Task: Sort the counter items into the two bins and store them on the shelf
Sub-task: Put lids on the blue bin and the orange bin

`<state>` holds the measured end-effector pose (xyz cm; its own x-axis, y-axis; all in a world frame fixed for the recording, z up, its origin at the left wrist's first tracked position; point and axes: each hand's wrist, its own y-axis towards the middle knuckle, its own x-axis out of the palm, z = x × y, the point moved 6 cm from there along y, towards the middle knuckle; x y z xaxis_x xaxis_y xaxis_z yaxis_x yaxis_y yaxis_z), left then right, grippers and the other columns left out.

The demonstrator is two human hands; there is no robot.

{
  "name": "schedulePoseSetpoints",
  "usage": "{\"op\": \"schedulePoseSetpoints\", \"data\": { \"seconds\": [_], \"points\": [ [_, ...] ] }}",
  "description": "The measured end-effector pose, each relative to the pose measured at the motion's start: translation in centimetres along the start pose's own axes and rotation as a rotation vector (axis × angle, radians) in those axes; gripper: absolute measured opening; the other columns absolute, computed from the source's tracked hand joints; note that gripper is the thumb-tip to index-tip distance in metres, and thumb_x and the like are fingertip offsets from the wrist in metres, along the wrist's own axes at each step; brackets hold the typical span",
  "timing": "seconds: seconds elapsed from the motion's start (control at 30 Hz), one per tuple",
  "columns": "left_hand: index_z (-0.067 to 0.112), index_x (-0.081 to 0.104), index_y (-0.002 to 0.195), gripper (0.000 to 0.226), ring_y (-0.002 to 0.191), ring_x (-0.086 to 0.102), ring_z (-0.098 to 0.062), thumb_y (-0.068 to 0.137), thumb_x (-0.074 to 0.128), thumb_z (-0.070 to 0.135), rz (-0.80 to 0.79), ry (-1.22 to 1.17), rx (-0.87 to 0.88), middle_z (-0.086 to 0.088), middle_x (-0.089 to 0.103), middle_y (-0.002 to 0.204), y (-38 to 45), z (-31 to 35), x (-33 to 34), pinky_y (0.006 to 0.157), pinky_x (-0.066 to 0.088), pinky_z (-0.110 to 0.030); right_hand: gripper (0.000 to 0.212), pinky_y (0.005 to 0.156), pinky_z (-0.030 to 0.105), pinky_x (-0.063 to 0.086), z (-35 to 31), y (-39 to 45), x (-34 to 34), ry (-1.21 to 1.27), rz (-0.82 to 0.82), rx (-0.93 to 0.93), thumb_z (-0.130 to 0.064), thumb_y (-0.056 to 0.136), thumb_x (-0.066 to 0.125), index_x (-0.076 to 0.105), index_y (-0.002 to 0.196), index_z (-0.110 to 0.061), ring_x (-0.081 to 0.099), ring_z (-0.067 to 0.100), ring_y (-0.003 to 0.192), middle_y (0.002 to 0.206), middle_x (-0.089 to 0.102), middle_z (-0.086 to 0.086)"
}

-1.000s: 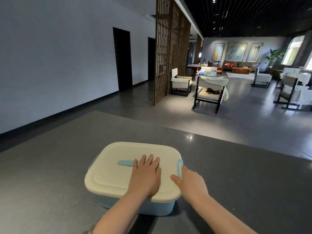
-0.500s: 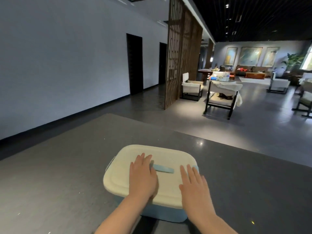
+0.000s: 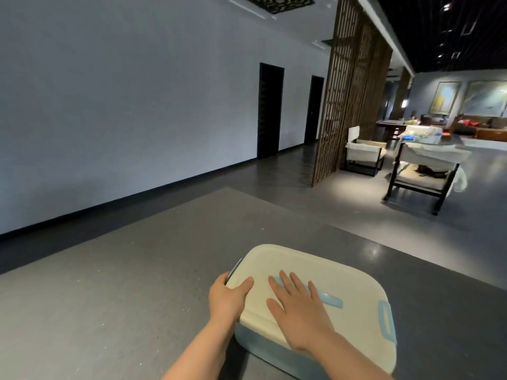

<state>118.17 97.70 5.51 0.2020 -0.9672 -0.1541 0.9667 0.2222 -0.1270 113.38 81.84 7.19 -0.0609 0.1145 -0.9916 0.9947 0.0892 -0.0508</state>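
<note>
Presently, one pale-blue plastic bin [image 3: 274, 349] with cream lid [image 3: 307, 272] sat closed on the grey counter [image 3: 109, 297], left hand [image 3: 227, 297] gripping its lid's left edge, right hand [image 3: 299, 308] spread flat on top; sorting seemingly finished, shelving outstanding, second bin unseen.

Bin [image 3: 263, 349] contents hidden under lid [image 3: 315, 270]. Left fingers wrapped out of sight past lid's 9 o'clock edge. Forearms cut off at 6 o'clock.
</note>
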Motion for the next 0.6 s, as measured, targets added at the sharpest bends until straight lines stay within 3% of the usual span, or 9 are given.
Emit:
{"op": "schedulePoseSetpoints", "data": {
  "seconds": [0.13,0.27,0.6],
  "points": [
    [0.012,0.06,0.124,0.051,0.095,0.062,-0.016,0.075,0.076,0.011,0.051,-0.099,0.047,0.003,0.063,0.107,0.0,0.1,-0.4,0.081,0.047,-0.026,0.055,0.117,0.042,-0.01,0.1,0.3,0.3,0.006,0.015,-0.001,-0.051,0.099,0.009,-0.006,0.151,-0.038,-0.016,0.013,0.146,0.16,-0.014,-0.01],
    [0.012,0.062,0.121,0.049,0.089,0.062,-0.012,0.074,0.075,0.006,0.07,-0.082,0.08,-0.001,0.067,0.109,0.4,0.2,-0.4,0.074,0.045,-0.019,0.055,0.117,0.042,-0.01,0.2,0.3,0.5,0.003,0.024,-0.001,-0.051,0.099,0.008,-0.006,0.15,-0.039,-0.015,0.013,0.146,0.16,-0.013,-0.01],
    [0.014,0.062,0.125,0.047,0.103,0.057,-0.01,0.079,0.071,0.011,0.085,0.085,0.185,0.001,0.064,0.121,-0.2,1.4,-0.6,0.086,0.038,-0.019,0.055,0.118,0.041,-0.009,0.1,0.4,0.4,-0.006,0.012,-0.01,-0.049,0.1,0.008,-0.009,0.15,-0.038,-0.017,0.013,0.146,0.159,-0.016,-0.01]
  ]
}}
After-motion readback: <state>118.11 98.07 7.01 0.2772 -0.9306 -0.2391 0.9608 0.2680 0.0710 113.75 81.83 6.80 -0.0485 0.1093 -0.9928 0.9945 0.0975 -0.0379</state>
